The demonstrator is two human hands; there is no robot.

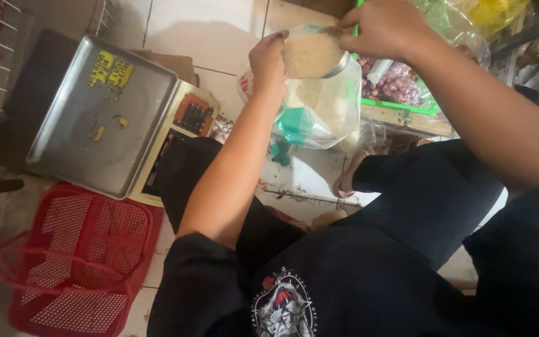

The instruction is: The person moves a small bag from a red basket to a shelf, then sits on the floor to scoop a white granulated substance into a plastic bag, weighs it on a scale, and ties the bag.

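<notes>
Black printed shirt [319,293] nearest, at 6 o'clock. Up at 12 — left hand [268,62] pinched on the rim of a clear plastic bag [325,109], right hand [382,28] clamped on a metal scoop [313,55] of pale grain at the bag's mouth. Steel-topped scale [101,112] at 9 o'clock — red basket [82,262] below, on the floor [201,25].

The person wears a black short-sleeved shirt [357,281] whose sleeves end above the elbows, leaving both forearms bare. On its chest, at about 6 o'clock in the view, sits a round printed emblem [283,307] in white and grey with a touch of red. Black trousers [425,193] cover the legs towards 3 o'clock, and the left hand [269,62] and right hand [385,28], near 12 o'clock, are bare, without rings or a watch.
</notes>
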